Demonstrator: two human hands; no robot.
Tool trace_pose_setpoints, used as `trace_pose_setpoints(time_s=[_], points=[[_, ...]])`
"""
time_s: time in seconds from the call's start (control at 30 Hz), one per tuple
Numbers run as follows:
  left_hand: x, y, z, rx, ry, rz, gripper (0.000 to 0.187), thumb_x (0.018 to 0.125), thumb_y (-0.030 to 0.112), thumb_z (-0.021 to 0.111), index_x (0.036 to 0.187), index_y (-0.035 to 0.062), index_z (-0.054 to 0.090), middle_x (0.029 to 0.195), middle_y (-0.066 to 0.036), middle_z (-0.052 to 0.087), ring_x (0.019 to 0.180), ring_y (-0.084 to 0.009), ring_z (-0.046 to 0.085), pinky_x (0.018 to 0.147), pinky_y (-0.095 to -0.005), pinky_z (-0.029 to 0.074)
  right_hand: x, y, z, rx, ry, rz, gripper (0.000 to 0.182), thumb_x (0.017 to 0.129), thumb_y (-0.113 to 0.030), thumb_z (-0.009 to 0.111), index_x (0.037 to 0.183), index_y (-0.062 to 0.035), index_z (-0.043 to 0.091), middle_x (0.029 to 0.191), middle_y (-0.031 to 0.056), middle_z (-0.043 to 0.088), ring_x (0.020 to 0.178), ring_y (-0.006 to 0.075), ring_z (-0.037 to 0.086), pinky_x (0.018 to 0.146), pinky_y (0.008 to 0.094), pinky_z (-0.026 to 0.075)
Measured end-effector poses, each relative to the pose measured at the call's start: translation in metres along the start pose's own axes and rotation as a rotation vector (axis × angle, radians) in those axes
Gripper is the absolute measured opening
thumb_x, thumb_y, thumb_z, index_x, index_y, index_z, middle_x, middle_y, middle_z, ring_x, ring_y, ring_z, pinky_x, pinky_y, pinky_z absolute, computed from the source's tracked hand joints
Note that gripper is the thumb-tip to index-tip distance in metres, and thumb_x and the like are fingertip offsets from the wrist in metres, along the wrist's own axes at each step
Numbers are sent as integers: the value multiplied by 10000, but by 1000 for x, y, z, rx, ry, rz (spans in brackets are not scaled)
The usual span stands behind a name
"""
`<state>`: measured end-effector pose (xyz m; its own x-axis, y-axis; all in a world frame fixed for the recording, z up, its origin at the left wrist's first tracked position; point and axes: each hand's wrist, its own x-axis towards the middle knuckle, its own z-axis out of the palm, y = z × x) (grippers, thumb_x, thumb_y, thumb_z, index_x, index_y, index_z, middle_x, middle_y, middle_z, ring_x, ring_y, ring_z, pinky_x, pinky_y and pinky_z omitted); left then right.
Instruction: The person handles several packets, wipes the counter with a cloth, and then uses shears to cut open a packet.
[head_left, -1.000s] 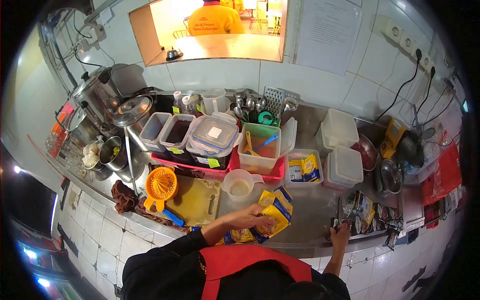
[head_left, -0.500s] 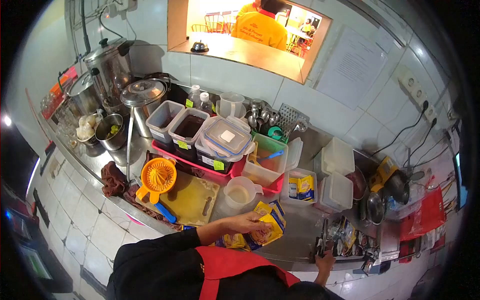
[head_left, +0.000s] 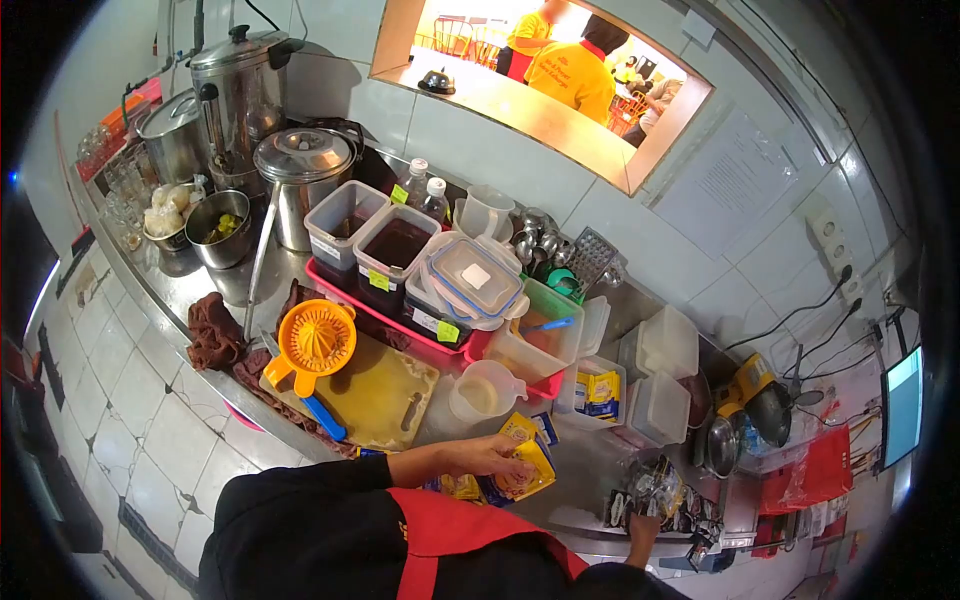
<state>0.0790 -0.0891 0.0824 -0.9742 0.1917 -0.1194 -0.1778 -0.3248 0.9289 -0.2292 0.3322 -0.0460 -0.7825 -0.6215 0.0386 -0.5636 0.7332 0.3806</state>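
My left hand (head_left: 490, 456) is closed on several yellow and blue sachets (head_left: 527, 462) near the front edge of the steel counter (head_left: 572, 500). More sachets lie under and beside it. My right hand (head_left: 643, 528) is at the counter's front right, against a pile of dark and clear packets (head_left: 665, 492); its fingers are small and partly hidden among them. Behind the left hand stands a clear measuring jug (head_left: 482, 392). A clear tub (head_left: 580, 405) with further yellow and blue sachets sits behind the sachets in my hand.
An orange juicer (head_left: 316, 338) and a blue-handled knife (head_left: 323, 418) rest on a yellow cutting board (head_left: 385, 395). Lidded tubs stand in a red tray (head_left: 385, 318). Steel pots (head_left: 303, 160) are at the back left. People in yellow shirts (head_left: 572, 75) are beyond the hatch.
The view has shifted and tilted. My right hand has moved in against the packets, and their pile looks rearranged. My left hand still holds the sachets.
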Motion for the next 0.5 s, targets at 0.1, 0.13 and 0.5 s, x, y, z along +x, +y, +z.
trace_pose_setpoints(time_s=[0.1, 0.13, 0.5], points=[[1, -1, -3, -34, -20, -15, 445, 829, 337, 568, 1120, 10, 483, 966, -62, 585, 845, -103, 551, 721, -234, 452, 1, 17, -4, 221, -89, -81, 195, 679, -183, 634, 673, 8, 593, 677, 179, 597, 611, 290, 593, 542, 412, 473], [3, -7, -5, -55, -19, -7, 444, 830, 333, 567, 1121, 8, 482, 968, -64, 585, 847, -103, 551, 720, -233, 453, -4, 17, -13, 433, -70, -30, 185, 681, -174, 638, 689, 5, 591, 687, 173, 598, 616, 286, 593, 543, 406, 473], [11, -11, -7, -60, -42, 14, 436, 817, 322, 581, 1090, -10, 507, 939, -59, 590, 814, -92, 549, 697, -230, 454, -25, -74, -181, 2173, 112, 405, 277, 693, -55, 692, 914, -22, 528, 812, 85, 575, 719, 215, 565, 612, 303, 477]])
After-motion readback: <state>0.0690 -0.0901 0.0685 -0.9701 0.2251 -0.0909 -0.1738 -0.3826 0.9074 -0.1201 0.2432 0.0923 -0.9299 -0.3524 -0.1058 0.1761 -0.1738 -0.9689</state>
